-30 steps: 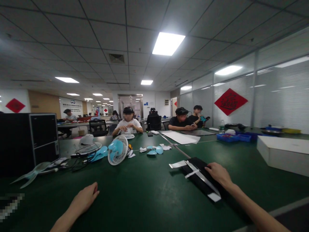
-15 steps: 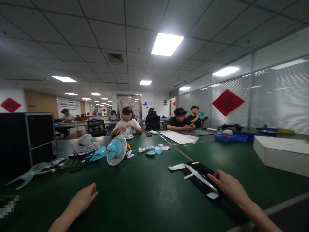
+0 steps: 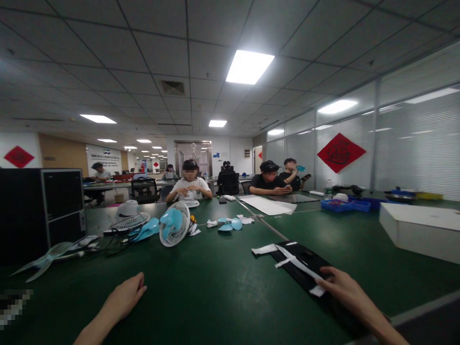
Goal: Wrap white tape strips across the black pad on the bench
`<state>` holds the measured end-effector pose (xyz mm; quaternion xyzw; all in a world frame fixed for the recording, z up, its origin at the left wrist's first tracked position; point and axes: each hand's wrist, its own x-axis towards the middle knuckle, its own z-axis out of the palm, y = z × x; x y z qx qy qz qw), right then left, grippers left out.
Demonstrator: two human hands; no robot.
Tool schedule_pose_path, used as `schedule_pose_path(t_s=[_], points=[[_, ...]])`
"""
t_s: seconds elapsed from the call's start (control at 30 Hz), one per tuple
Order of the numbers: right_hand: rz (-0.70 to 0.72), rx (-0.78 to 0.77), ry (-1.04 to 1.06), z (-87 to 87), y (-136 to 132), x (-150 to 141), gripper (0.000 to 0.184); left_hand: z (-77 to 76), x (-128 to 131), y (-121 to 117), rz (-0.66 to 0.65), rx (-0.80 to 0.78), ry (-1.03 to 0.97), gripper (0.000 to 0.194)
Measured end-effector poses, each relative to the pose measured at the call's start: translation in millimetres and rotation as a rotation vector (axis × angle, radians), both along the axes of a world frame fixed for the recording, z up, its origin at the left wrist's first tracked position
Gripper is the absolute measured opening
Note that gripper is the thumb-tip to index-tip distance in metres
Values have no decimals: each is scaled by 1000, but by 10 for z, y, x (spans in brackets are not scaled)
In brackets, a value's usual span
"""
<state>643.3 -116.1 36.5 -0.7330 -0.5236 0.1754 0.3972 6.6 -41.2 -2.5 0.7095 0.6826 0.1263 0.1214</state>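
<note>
My left hand (image 3: pixel 125 296) is at the lower left on the green tabletop (image 3: pixel 215 287), its fingers curled in and nothing showing in them. At the lower right, my right hand (image 3: pixel 341 287) is over the near right corner of a flat black panel (image 3: pixel 300 273). Its thumb and forefinger are apart, with the thumb at the end of a long white strip (image 3: pixel 300 263) that crosses the panel. Shorter white pieces stick out past the panel's left edge and near corner. The other fingers of this hand are partly hidden.
White-and-blue fan parts (image 3: pixel 175 224), a loose blue fan blade (image 3: pixel 230 224) and cables lie beyond my left hand. A black computer case (image 3: pixel 63 206) stands far left. A white box (image 3: pixel 417 230) and blue trays (image 3: pixel 338 205) are on the right. Several people sit across the table.
My right hand has shifted slightly toward me along the panel, and its thumb and forefinger have spread apart. The left hand has barely moved.
</note>
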Motion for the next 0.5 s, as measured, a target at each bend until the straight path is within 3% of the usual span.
schedule_pose_path(t_s=[0.1, 0.23, 0.5], points=[[5, 40, 169, 12, 23, -42, 45, -2, -1, -3, -3, -1, -1, 26], [4, 224, 228, 132, 99, -176, 43, 9, 18, -19, 3, 14, 15, 25], [71, 525, -8, 724, 467, -634, 41, -3, 24, 5, -7, 10, 15, 25]])
